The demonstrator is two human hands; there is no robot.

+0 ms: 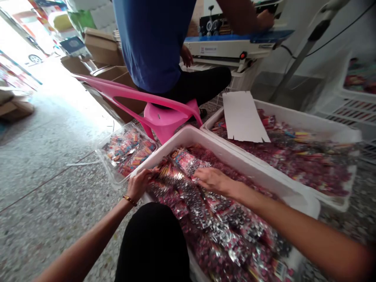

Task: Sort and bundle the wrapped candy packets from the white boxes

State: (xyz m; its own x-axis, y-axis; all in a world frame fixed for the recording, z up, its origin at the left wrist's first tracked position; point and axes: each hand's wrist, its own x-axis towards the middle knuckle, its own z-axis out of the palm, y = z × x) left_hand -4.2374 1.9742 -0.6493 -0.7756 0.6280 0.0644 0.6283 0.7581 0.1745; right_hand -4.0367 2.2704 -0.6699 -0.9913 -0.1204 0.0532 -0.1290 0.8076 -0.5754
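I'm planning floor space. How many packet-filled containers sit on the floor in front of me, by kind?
White tubs: 2, the near tub, with the left hand and right hand on its packets, and the far tub
Clear tray: 1
Total: 3

Hard daylight is poured in from the far left, and the floor (pixel 73 90) there is bleached white. Sharp glints are thrown off the foil packets (pixel 205 211) nearby. Soft blur is seen at the near right; edges are bowed by the lens.
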